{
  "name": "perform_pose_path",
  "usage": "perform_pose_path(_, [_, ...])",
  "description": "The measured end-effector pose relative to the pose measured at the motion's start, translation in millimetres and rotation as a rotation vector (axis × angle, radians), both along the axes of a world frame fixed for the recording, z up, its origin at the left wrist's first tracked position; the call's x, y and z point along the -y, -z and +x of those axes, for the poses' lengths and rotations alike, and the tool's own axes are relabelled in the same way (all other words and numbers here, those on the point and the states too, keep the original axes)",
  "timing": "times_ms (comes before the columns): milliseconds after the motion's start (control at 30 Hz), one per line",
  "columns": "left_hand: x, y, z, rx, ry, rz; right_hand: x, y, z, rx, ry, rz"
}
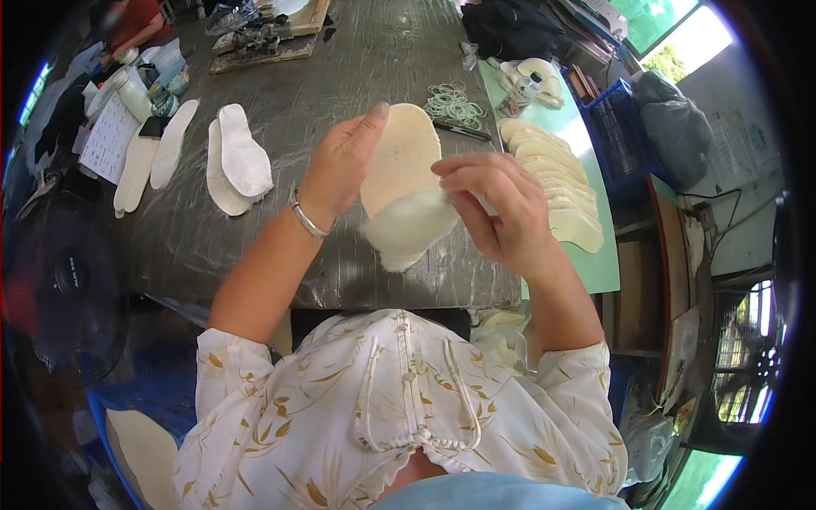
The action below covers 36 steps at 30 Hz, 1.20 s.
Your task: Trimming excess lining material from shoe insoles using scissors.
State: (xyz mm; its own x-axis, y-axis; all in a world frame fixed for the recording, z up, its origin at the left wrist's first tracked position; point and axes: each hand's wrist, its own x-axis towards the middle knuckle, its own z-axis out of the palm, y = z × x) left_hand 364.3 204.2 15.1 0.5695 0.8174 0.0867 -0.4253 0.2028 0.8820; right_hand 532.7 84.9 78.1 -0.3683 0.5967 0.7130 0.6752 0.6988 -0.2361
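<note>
A cream insole (401, 153) is held above the table in front of me, its rounded end pointing away. My left hand (340, 166) grips its left edge, thumb on top. Closed in a pinch, my right hand (503, 204) holds the edge of a thin white fluffy layer (414, 225) that covers the near part of the insole. This layer is smeared by motion, so I cannot tell how far it is attached. Left of my hands, two white insoles (245, 157) overlap on the table.
Right, a row of overlapping cream insoles (561, 183) lies on a green sheet (599, 263) with a bottle (520, 95). Green rubber bands (456, 104) and a black pen (461, 130) lie beyond my right hand. A fan (72, 272) stands left. Another person (140, 25) sits far left.
</note>
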Motion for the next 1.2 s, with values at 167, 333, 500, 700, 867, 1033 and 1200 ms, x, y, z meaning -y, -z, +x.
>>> perform_pose_path(167, [31, -22, 1, -0.087, 0.134, 0.193, -8, 0, 3, -0.149, 0.103, -0.055])
perform_pose_path(333, [42, -24, 2, -0.125, 0.205, 0.318, -2, -1, 5, -0.190, 0.174, -0.063])
perform_pose_path(500, [48, -24, 5, -0.130, 0.217, 0.346, 0, -1, 8, -0.199, 0.177, -0.057])
perform_pose_path(700, [50, -22, 5, -0.119, 0.202, 0.382, 1, 0, 8, -0.207, 0.177, -0.081])
perform_pose_path(867, [53, -18, 4, -0.110, 0.187, 0.441, 2, -2, 6, -0.214, 0.170, -0.081])
perform_pose_path(1033, [52, -26, 0, -0.061, 0.111, 0.410, 4, 2, 0, -0.443, 0.110, -0.143])
perform_pose_path(1200, [51, -26, -5, -0.066, 0.001, 0.497, 6, 9, -2, -0.491, 0.120, -0.071])
